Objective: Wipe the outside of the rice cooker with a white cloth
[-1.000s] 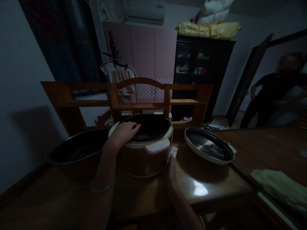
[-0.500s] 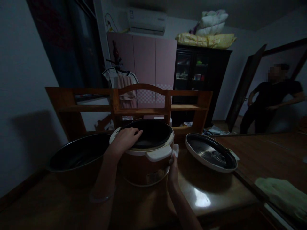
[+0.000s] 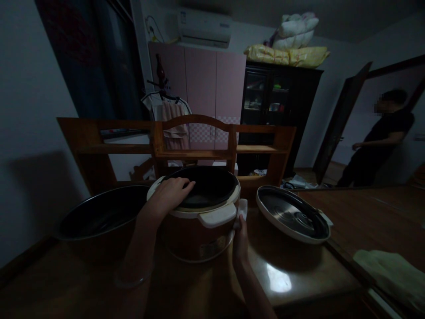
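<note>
A lidless rice cooker (image 3: 186, 235) with a dark inner pot (image 3: 207, 190) and a white front handle (image 3: 217, 215) stands on the wooden desk. My left hand (image 3: 171, 192) is closed over its left rim, fingers curling toward the inside. Low on the cooker's right side, my right hand (image 3: 241, 241) pinches a white cloth or tissue (image 3: 242, 207) against the wall; its fingertips are partly hidden behind the cooker. The detached lid (image 3: 292, 212) lies to the right with its metal inner side up.
A large dark basin (image 3: 102, 212) sits left of the cooker. A low wooden shelf (image 3: 194, 154) runs along the desk's back edge. Pale green cloth (image 3: 388, 272) lies at the lower right. Another person (image 3: 381, 137) stands by the doorway, away from the desk.
The cooker and both hands appear slightly further left in view, with my left hand still on the rim and the white cloth still in my right. The person by the doorway has turned sideways.
</note>
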`<action>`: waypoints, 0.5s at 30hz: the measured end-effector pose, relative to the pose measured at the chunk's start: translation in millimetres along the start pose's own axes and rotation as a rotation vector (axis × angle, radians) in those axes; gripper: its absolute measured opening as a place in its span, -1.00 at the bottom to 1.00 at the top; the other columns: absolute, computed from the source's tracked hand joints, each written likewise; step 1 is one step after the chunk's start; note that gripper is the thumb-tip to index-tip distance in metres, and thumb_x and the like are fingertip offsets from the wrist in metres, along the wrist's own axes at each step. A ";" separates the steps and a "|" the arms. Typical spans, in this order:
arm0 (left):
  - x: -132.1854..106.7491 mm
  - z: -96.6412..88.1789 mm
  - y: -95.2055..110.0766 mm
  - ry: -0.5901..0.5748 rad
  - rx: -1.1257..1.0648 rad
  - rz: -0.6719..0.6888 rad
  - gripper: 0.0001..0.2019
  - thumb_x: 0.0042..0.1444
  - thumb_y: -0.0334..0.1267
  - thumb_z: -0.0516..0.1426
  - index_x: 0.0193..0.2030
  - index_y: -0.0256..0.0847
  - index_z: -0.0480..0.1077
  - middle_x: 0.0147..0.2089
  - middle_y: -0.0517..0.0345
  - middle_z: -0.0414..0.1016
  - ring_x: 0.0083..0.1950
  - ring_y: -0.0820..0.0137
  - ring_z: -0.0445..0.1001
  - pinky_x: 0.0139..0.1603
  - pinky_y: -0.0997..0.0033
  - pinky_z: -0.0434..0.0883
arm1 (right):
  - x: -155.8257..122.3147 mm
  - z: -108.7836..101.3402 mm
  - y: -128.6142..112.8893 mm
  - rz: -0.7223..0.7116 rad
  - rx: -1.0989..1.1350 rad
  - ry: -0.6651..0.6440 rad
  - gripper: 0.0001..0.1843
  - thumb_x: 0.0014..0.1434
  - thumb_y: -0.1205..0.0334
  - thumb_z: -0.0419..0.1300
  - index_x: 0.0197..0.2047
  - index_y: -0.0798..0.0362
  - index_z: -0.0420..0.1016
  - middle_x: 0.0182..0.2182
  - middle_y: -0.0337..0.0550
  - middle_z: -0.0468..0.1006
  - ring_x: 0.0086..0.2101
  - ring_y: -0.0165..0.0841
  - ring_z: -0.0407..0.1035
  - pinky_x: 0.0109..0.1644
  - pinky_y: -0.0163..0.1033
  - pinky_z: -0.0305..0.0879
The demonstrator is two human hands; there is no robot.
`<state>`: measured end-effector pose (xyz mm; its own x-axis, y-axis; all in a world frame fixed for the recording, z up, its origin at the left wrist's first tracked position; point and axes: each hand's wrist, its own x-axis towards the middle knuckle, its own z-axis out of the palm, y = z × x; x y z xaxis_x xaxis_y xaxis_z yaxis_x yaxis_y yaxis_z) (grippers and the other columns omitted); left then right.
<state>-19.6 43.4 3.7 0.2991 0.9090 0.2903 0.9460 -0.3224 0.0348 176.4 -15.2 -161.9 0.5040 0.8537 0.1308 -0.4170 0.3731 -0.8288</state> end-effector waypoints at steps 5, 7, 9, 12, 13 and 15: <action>-1.8 -1.2 2.3 0.014 -0.011 0.007 -0.58 0.44 -0.10 -0.07 0.04 -0.11 0.61 0.08 -0.02 0.66 0.11 0.15 0.59 0.09 0.29 0.38 | -4.5 -2.0 -1.5 0.090 0.007 0.019 -0.40 0.27 -0.23 0.10 0.10 0.02 0.64 -0.06 -0.14 0.72 0.15 -0.16 0.46 0.34 -0.06 0.21; -2.4 -1.4 3.2 0.008 -0.004 -0.005 -0.57 0.44 -0.09 -0.08 0.04 -0.12 0.60 0.08 -0.02 0.66 0.11 0.14 0.60 0.08 0.28 0.38 | 1.6 -2.2 -1.8 0.097 0.012 0.011 -0.40 0.26 -0.24 0.10 0.08 0.03 0.64 -0.06 -0.14 0.71 0.14 -0.16 0.46 0.32 -0.06 0.23; -2.5 -1.2 3.5 0.001 -0.004 -0.017 -0.55 0.44 -0.05 -0.09 0.03 -0.14 0.60 0.10 -0.03 0.65 0.11 0.13 0.60 0.07 0.28 0.39 | 10.9 -2.2 -1.7 0.093 0.016 0.001 -0.40 0.25 -0.24 0.11 0.06 0.04 0.64 -0.05 -0.15 0.71 0.13 -0.17 0.46 0.31 -0.07 0.25; -1.7 0.1 2.4 0.019 -0.007 -0.007 -0.52 0.45 -0.04 -0.11 0.02 -0.14 0.60 0.09 -0.03 0.65 0.12 0.14 0.59 0.10 0.28 0.39 | 24.1 -2.0 -1.2 0.080 0.014 0.006 -0.41 0.24 -0.23 0.13 0.05 0.06 0.63 -0.05 -0.16 0.70 0.11 -0.18 0.47 0.29 -0.08 0.26; -1.3 0.5 1.8 0.021 -0.009 -0.003 -0.52 0.45 -0.03 -0.11 0.03 -0.15 0.60 0.08 -0.03 0.65 0.13 0.14 0.59 0.11 0.28 0.38 | 26.9 -1.9 -1.1 0.076 0.011 0.014 -0.42 0.24 -0.22 0.14 0.05 0.06 0.62 -0.06 -0.17 0.70 0.10 -0.18 0.47 0.28 -0.09 0.26; -0.5 1.1 0.4 0.015 -0.015 -0.003 -0.51 0.44 -0.02 -0.12 0.03 -0.16 0.60 0.09 -0.04 0.65 0.13 0.13 0.59 0.11 0.28 0.38 | 29.0 -1.3 -1.4 0.072 0.008 0.025 -0.43 0.23 -0.21 0.15 0.03 0.06 0.62 -0.07 -0.18 0.71 0.08 -0.18 0.48 0.27 -0.10 0.26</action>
<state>-19.2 43.1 2.5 0.2939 0.9061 0.3042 0.9450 -0.3232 0.0497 192.6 8.6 -157.6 0.4913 0.8691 0.0568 -0.4589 0.3137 -0.8312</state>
